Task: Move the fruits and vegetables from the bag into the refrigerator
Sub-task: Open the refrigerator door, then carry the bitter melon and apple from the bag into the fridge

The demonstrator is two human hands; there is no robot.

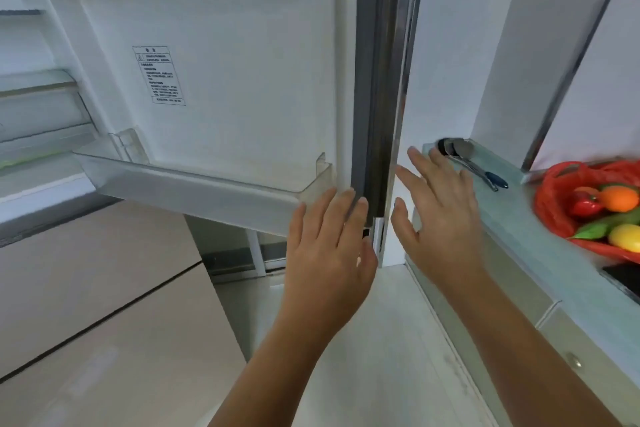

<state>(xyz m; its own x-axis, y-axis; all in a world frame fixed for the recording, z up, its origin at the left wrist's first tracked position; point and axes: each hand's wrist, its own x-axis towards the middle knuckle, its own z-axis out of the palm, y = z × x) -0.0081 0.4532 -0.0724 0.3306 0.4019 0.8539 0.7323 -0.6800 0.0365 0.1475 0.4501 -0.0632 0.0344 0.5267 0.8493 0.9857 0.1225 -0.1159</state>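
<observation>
The refrigerator door point(242, 80) stands open, its white inner face and a clear door bin point(194, 189) toward me. My left hand point(329, 246) lies flat with straight fingers against the door's lower edge by the dark seal point(367, 114). My right hand point(440, 215) is spread open just right of the door edge, holding nothing. A red plastic bag point(554, 198) sits on the counter at the far right, with an orange point(620, 198), a red pepper point(585, 204), a lemon point(627, 237) and something green inside it.
Refrigerator shelves point(38, 87) show at the far left, beige drawer fronts point(104, 288) below them. A pale counter point(519, 225) runs along the right with a spoon and a dark-handled utensil point(478, 166). A dark slab point(623, 277) sits on the counter's near part.
</observation>
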